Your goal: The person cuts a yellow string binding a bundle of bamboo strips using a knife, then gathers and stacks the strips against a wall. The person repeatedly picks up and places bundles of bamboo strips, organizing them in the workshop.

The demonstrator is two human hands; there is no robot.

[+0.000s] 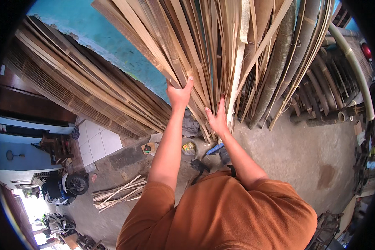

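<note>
Long split bamboo strips (198,62) lean upright in a thick bundle against the blue wall, fanning out toward the top. My left hand (179,95) is closed around the left edge of the bundle, thumb pointing up along it. Lower and to the right, my right hand (218,118) grips strips near their bottom ends, thumb and forefinger apart on either side of them. The fingers behind the strips are partly hidden in both hands. A pale, frayed strip (239,62) stands just above my right hand.
Rolled bamboo blinds (71,83) lean at the left. Bamboo poles (281,62) stand at the right, near a stack of dark bamboo lengths (325,83). Loose sticks (118,192) lie on the concrete floor. By my feet is a bucket (189,149); a motorbike (64,187) stands lower left.
</note>
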